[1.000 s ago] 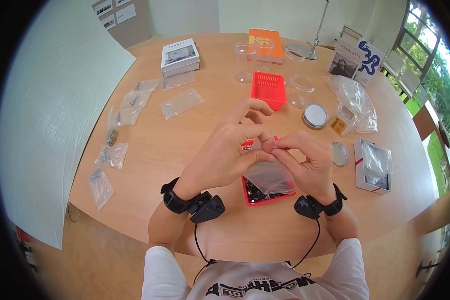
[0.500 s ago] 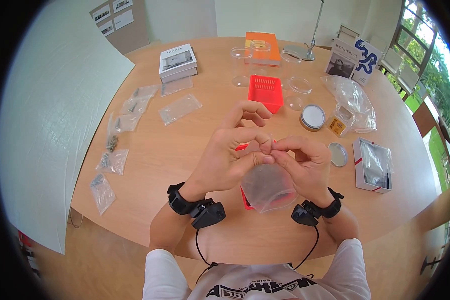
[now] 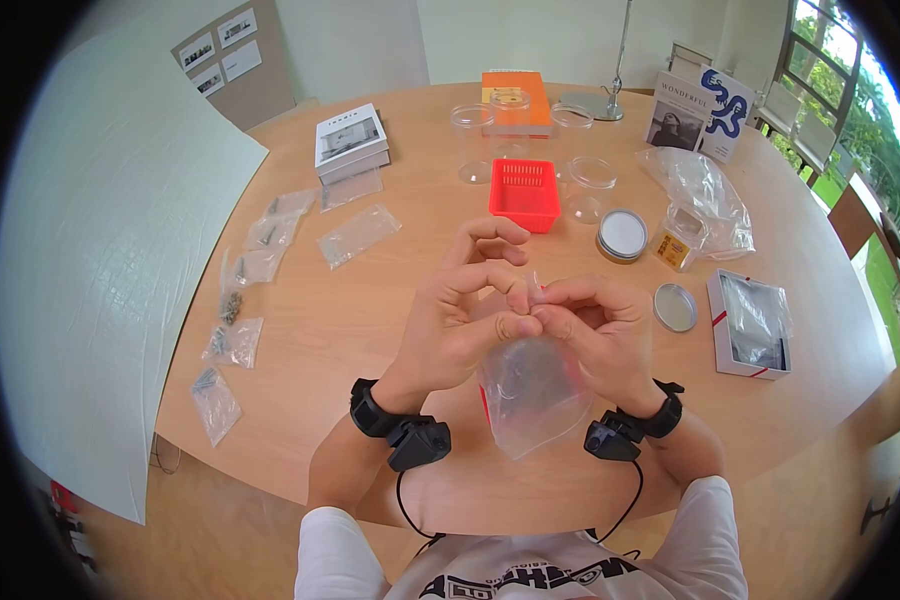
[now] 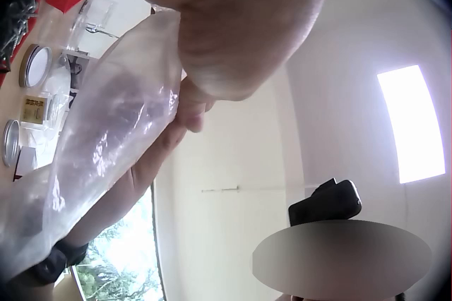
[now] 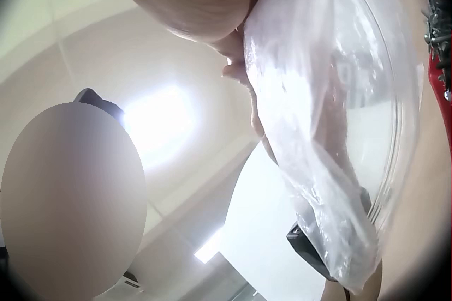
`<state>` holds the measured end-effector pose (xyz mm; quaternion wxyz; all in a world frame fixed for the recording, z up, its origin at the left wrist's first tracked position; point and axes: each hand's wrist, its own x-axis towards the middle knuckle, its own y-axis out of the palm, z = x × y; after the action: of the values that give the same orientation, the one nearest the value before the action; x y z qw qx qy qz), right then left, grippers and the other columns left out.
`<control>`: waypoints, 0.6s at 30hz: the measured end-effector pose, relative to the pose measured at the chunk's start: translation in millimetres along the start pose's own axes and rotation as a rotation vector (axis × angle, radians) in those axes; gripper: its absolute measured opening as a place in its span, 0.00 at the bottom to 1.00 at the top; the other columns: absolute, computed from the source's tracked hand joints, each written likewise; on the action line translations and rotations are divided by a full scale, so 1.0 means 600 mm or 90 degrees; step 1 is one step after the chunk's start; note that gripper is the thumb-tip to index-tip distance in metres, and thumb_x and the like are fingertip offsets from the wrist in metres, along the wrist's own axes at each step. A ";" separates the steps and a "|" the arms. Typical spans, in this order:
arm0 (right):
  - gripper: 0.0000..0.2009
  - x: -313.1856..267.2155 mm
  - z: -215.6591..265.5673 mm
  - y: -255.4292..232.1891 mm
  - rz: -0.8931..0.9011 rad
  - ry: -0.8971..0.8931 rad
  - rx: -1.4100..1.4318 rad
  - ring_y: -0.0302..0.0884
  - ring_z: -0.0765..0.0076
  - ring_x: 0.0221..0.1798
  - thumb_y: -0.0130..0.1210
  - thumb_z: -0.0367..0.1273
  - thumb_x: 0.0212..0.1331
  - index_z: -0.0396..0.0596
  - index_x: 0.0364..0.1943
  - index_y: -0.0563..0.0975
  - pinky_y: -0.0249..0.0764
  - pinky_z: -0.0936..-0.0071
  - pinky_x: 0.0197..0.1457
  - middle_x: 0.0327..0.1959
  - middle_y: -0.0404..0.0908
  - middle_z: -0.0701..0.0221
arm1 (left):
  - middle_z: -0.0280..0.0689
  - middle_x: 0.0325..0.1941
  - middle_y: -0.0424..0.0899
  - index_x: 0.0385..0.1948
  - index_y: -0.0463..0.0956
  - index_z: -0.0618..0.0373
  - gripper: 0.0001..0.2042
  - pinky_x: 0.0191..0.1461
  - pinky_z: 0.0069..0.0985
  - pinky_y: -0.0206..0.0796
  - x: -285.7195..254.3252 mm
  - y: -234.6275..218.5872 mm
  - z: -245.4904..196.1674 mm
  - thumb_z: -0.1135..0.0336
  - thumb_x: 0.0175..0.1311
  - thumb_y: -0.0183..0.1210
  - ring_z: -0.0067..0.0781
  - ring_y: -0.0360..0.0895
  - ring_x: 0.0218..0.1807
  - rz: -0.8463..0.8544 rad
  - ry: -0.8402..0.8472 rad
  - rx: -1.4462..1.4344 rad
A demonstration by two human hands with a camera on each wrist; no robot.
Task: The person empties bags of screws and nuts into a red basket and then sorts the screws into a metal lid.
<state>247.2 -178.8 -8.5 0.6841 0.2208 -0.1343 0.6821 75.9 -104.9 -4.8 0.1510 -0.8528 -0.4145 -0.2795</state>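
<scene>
A clear plastic bag (image 3: 532, 395) hangs from both hands, which meet at its upper edge above the table. The left hand (image 3: 460, 320) pinches the edge between thumb and forefinger, its other fingers loosely bent above. From the other side the right hand (image 3: 605, 330) pinches it with thumb and forefinger, the fingertips of both hands touching. Behind the bag lies a red tray, mostly hidden; in the right wrist view dark small metal pieces (image 5: 439, 33) show in it. The bag (image 4: 116, 121) looks puffed out in the left wrist view, with no contents that I can make out.
Small bags with hardware (image 3: 232, 342) line the left side. An empty red basket (image 3: 525, 195) and clear jars (image 3: 472, 145) stand behind the hands. A round tin (image 3: 623, 235), a lid (image 3: 675, 307) and a white box (image 3: 750, 325) are at the right; books (image 3: 352, 142) stand further back.
The bag has swung down and its lower end hangs closer to the body, covering more of the red tray. Both hands keep their pinch, and the head view has shifted slightly.
</scene>
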 end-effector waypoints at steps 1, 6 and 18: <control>0.07 0.001 0.000 0.000 -0.001 0.000 -0.001 0.83 0.77 0.43 0.60 0.20 0.64 0.36 0.45 0.82 0.79 0.79 0.46 0.39 0.86 0.65 | 0.36 0.62 0.68 0.26 0.81 0.53 0.09 0.65 0.35 0.61 0.000 0.000 0.002 0.68 0.51 0.74 0.33 0.67 0.57 -0.003 -0.008 -0.015; 0.08 0.003 0.006 0.009 -0.051 -0.053 -0.055 0.82 0.78 0.39 0.59 0.21 0.65 0.39 0.46 0.82 0.78 0.78 0.42 0.37 0.86 0.65 | 0.36 0.67 0.67 0.31 0.85 0.53 0.07 0.66 0.35 0.61 0.001 0.002 0.008 0.73 0.51 0.72 0.32 0.67 0.59 -0.026 -0.043 -0.095; 0.07 0.007 -0.011 0.005 -0.098 -0.348 -0.409 0.77 0.65 0.27 0.62 0.20 0.52 0.41 0.35 0.81 0.73 0.73 0.31 0.27 0.82 0.67 | 0.37 0.65 0.70 0.31 0.88 0.52 0.08 0.65 0.36 0.61 -0.003 0.015 0.008 0.75 0.48 0.73 0.33 0.67 0.60 -0.037 -0.058 -0.058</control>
<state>243.4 -172.3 -11.8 0.7061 0.1785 -0.4998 0.4687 83.5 -109.3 -10.0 0.0851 -0.8582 -0.4323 -0.2634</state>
